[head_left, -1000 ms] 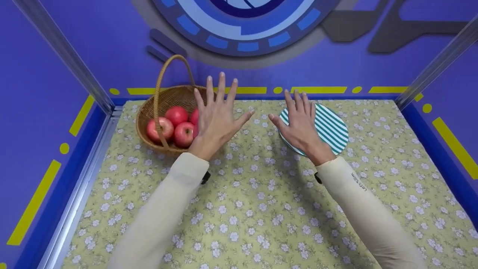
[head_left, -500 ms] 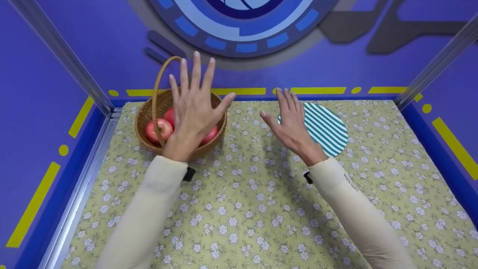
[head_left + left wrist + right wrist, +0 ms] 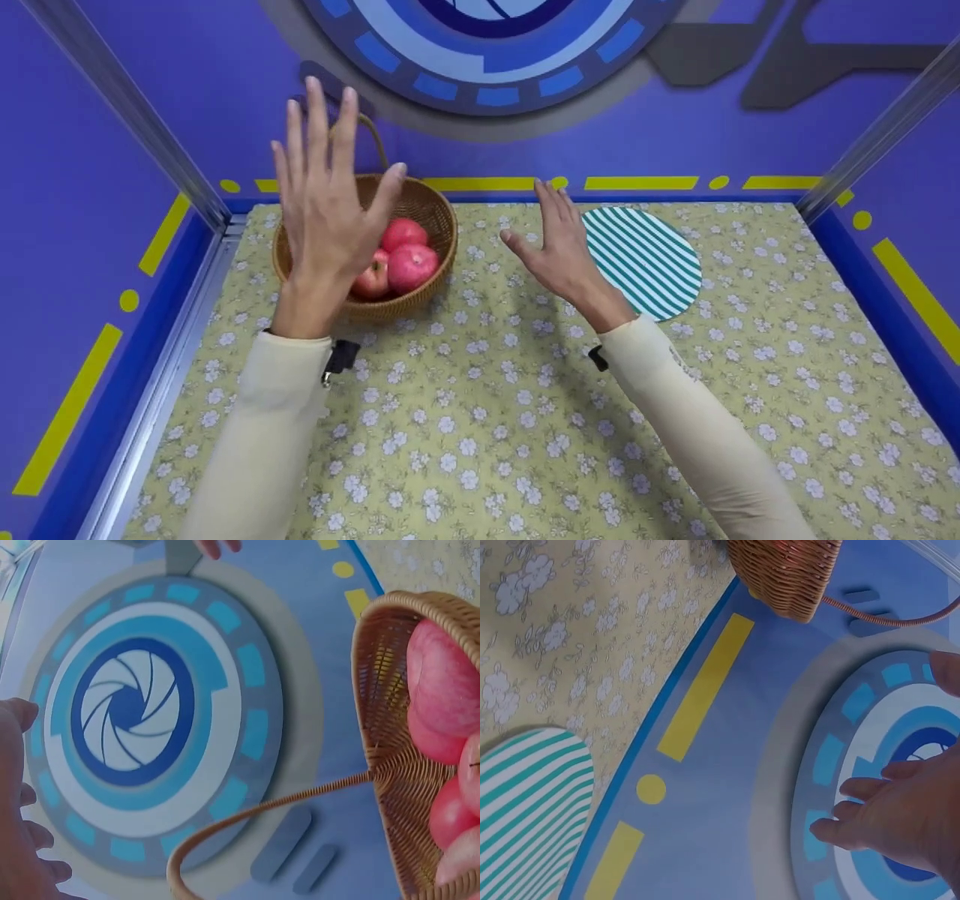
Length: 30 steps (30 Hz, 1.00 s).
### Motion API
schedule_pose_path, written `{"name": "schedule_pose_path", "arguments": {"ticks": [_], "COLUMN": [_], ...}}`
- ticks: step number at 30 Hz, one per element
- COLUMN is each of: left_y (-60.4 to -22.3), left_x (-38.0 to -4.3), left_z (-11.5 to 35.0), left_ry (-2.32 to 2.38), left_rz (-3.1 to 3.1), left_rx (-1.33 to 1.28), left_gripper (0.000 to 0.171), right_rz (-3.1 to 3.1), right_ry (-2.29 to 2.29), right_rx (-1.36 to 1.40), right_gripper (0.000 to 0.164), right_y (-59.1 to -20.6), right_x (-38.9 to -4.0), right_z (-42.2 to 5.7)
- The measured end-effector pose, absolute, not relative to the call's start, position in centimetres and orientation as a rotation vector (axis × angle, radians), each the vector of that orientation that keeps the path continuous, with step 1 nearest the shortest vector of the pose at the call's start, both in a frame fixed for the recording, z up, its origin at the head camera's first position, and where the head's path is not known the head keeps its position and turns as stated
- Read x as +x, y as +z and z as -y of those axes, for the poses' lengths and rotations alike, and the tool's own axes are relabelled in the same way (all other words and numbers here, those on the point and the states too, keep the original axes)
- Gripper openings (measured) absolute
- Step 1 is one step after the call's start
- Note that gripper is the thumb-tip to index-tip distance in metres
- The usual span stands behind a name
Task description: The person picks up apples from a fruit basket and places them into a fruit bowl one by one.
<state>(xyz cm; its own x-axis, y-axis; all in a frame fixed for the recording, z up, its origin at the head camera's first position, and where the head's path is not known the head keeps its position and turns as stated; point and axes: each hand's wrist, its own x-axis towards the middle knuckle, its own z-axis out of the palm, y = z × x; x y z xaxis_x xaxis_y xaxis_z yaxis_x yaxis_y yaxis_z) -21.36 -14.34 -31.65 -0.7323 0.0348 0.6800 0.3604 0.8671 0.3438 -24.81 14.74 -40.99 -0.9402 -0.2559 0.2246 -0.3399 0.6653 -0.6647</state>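
Observation:
My left hand (image 3: 326, 214) is spread with straight fingers above the left side of a wicker basket (image 3: 435, 202), hiding part of its arched handle (image 3: 373, 139). Several red apples (image 3: 412, 268) lie in the basket; the left wrist view shows apples (image 3: 446, 682) behind the woven rim. Held in the air just left of a round striped green-and-white mat (image 3: 645, 262), my right hand (image 3: 562, 251) has its fingers extended and its thumb apart. Neither hand holds anything. In the right wrist view the fingers of my right hand (image 3: 900, 817) appear loosely straight.
A flowered yellow cloth (image 3: 480, 420) covers the table. Blue panels rise at the back (image 3: 487, 150) and both sides, with metal posts (image 3: 877, 127) at the corners. A metal rail (image 3: 165, 360) runs along the left table edge.
My left hand has moved left, from the basket's right side across to its left side, and uncovered the right-hand apples. My right hand has shifted left, off the striped mat.

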Motion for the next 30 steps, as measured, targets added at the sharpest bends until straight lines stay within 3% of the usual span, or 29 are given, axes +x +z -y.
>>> {"name": "schedule_pose_path", "arguments": {"ticks": [30], "left_y": [-33.0], "left_x": [-19.9], "left_z": [22.8], "left_ry": [-0.855], "left_rz": [2.146], "left_rx": [-0.004], "left_gripper": [0.082], "right_rz": [2.762], "right_ry": [1.361], "right_rx": [0.507], "right_gripper": [0.086], "right_y": [-42.7], "right_x": [-25.4], "right_z": [-11.4]}}
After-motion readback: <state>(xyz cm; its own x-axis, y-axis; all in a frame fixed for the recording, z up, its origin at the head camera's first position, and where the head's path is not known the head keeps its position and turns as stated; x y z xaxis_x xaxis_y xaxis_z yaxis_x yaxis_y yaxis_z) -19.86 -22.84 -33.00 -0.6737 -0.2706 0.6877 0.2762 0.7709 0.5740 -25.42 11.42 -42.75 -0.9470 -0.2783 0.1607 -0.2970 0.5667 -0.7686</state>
